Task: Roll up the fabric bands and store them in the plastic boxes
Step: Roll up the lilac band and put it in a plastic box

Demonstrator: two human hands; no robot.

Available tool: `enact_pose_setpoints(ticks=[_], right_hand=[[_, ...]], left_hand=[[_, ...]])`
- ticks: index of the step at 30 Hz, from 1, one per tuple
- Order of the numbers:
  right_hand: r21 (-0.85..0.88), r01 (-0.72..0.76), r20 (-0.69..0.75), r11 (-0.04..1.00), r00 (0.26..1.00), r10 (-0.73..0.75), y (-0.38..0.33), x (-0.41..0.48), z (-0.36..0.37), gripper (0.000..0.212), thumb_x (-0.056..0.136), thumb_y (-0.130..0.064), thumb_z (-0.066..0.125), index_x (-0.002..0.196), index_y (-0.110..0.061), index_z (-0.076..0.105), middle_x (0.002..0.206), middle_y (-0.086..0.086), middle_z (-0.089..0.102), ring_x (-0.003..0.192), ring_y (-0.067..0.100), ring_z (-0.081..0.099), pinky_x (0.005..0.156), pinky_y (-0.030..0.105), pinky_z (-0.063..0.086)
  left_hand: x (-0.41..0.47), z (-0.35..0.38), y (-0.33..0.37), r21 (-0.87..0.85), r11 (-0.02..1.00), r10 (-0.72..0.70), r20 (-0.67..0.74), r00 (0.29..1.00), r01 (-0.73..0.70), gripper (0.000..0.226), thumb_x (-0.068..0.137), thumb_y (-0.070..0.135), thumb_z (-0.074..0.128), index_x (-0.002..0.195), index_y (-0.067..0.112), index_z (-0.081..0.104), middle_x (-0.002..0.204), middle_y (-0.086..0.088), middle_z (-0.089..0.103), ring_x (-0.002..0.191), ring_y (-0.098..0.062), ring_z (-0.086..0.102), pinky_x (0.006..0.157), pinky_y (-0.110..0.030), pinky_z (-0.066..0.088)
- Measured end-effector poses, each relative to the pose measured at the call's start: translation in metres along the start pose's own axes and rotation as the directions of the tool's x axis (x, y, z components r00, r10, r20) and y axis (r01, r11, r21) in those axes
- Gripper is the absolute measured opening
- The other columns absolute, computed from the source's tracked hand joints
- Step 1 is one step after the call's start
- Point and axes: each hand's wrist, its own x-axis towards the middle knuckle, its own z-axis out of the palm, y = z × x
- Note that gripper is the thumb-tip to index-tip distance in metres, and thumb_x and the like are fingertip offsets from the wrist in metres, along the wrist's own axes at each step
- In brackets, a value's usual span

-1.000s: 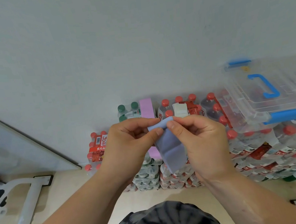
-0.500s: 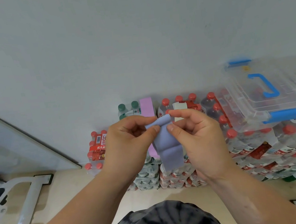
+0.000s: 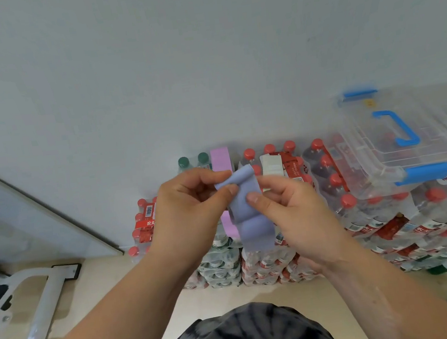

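While its top edge curls over into the start of a roll, the periwinkle fabric band [image 3: 252, 222] hangs soft and matte in mid-air, its loose tail creased crosswise. I see my left hand [image 3: 191, 216] pinching the upper corner and my right hand [image 3: 293, 211] pinching the right edge, thumb on the face. Behind, a pink band [image 3: 219, 157] and a white band [image 3: 270, 164] lie on stacked bottle packs [image 3: 377, 206]; a clear plastic box [image 3: 402, 151] with blue handle sits on the packs at right.

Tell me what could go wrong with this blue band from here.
Only the top of the blue band is curled between the left hand and right hand; the tail hangs loose, so the roll may go crooked.
The plastic box looks lidded and both hands are busy; freeing one could let the roll unwind.
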Motion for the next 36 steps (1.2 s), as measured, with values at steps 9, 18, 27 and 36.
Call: enact_pose_setpoints(ticks=[9, 18, 27, 36], right_hand=[[-0.179, 0.044, 0.052, 0.983, 0.998, -0.036, 0.010, 0.012, -0.002, 0.075, 0.070, -0.059, 0.068, 0.092, 0.013, 0.062, 0.095, 0.041, 0.057, 0.068, 0.033, 0.049, 0.068, 0.037, 0.036], [-0.205, 0.044, 0.072, 0.978, 0.997, -0.030, 0.005, 0.009, -0.001, 0.063, 0.073, -0.050, 0.072, 0.085, 0.010, 0.061, 0.087, 0.037, 0.056, 0.071, 0.017, 0.044, 0.066, 0.034, 0.035], [-0.105, 0.083, 0.083, 0.991, 0.994, -0.074, -0.001, 0.002, -0.004, 0.058, 0.081, -0.044, 0.068, 0.077, 0.012, 0.053, 0.074, 0.031, 0.042, 0.066, 0.024, 0.034, 0.063, 0.031, 0.030], [0.082, -0.040, -0.088, 0.996, 0.995, 0.047, -0.003, 0.003, -0.002, 0.029, 0.088, -0.010, 0.074, 0.112, -0.022, 0.065, 0.081, 0.008, 0.074, 0.090, 0.032, 0.073, 0.084, 0.049, 0.058]], left_hand=[[0.011, -0.009, -0.007, 0.269, 0.958, 0.100, -0.005, 0.995, -0.095, 0.025, 0.092, 0.004, 0.067, 0.092, 0.028, 0.070, 0.084, 0.004, 0.074, 0.076, -0.007, 0.071, 0.069, -0.018, 0.057], [0.009, -0.004, -0.014, 0.201, 0.978, 0.078, -0.083, 0.994, -0.060, 0.024, 0.090, 0.004, 0.070, 0.086, 0.028, 0.072, 0.081, 0.003, 0.074, 0.076, -0.010, 0.070, 0.071, -0.023, 0.059], [0.007, -0.004, -0.014, 0.070, 0.997, 0.028, -0.021, 0.999, -0.027, 0.028, 0.084, -0.004, 0.073, 0.075, 0.022, 0.076, 0.073, -0.003, 0.074, 0.068, -0.011, 0.065, 0.063, -0.021, 0.052], [0.003, 0.001, -0.017, 0.059, 0.997, 0.054, 0.028, 0.998, -0.056, 0.031, 0.084, -0.002, 0.074, 0.078, 0.028, 0.077, 0.081, -0.009, 0.075, 0.081, -0.035, 0.070, 0.074, -0.043, 0.060]])
